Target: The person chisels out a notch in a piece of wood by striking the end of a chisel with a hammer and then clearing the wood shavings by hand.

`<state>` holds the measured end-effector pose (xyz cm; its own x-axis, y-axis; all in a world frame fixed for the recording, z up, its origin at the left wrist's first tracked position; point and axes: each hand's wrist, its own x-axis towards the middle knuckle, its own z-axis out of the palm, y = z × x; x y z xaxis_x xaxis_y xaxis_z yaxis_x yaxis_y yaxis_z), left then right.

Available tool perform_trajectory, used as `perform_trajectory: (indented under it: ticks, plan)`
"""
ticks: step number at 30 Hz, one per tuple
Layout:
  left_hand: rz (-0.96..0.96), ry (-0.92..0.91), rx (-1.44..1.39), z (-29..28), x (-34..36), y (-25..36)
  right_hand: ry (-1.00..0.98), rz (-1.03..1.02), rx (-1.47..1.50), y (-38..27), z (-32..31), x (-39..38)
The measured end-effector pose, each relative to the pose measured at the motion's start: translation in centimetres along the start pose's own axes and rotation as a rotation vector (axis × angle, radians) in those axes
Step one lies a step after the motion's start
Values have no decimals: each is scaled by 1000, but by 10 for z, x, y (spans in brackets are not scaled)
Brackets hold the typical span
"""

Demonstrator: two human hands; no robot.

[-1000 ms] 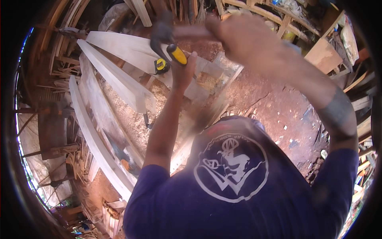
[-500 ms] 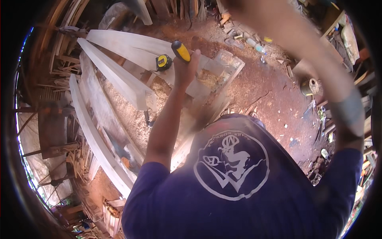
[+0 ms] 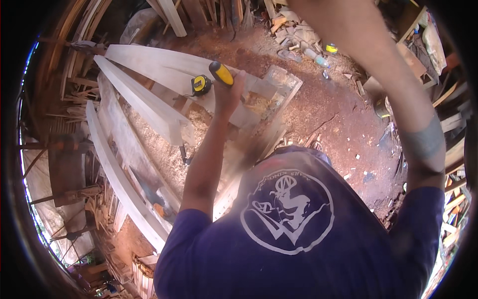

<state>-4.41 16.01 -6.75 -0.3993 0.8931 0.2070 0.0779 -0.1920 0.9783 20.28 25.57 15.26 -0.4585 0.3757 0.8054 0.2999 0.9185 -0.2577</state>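
Note:
My left hand [image 3: 229, 94] grips a yellow-and-black handle [image 3: 222, 74], probably a chisel's, upright over a pale tapered board [image 3: 149, 62]; the tool's blade is hidden. Just left of it a yellow-and-black tape measure [image 3: 200, 85] rests on that board. My right hand [image 3: 318, 15] is raised to the top edge, where its fingers and whatever they hold are cut off. Below the board lie a long pale beam [image 3: 137, 99] and a curved plank [image 3: 117, 174], with wood shavings [image 3: 154, 129] between the pieces.
Scrap timber [image 3: 204, 12] lines the back and both sides. Offcuts [image 3: 294, 35], a plastic bottle [image 3: 316, 58] and a small yellow container [image 3: 331, 48] lie at the back right on the dirt floor [image 3: 343, 144]. A dark tarnished can [image 3: 382, 107] sits at the right.
My right hand has swung up from beside the left hand, taking the hammer-like tool it held out of view at the top. My left hand still grips the handle in about the same place.

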Motion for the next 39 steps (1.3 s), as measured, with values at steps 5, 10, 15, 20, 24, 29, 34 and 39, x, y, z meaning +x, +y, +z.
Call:
perform_trajectory:
  ticks: [5, 10, 15, 20, 24, 29, 34, 39]
  plan:
    - [-1, -20, 2, -3, 2, -2, -403, 127, -155, -14, 35, -48]
    - [-22, -2, 31, -3, 2, -3, -483, 182, -113, 10, 35, -65]
    - [-74, -12, -30, -4, -3, 1, -123, 237, -43, 4, -10, -15]
    - [-98, -29, -97, -2, -2, -2, -449, 94, -99, -12, 25, -37]
    - [-124, -58, -101, -5, 3, -1, -621, 35, -143, -17, 26, -26]
    - [-85, -38, -45, 1, -2, 11, -416, 348, 266, -30, -16, 11]
    - [15, 202, 120, 17, -7, 16, -261, 265, 212, -9, 32, -38]
    - [-473, 333, -570, -41, 35, 15, -318, 490, 374, 15, 56, -80]
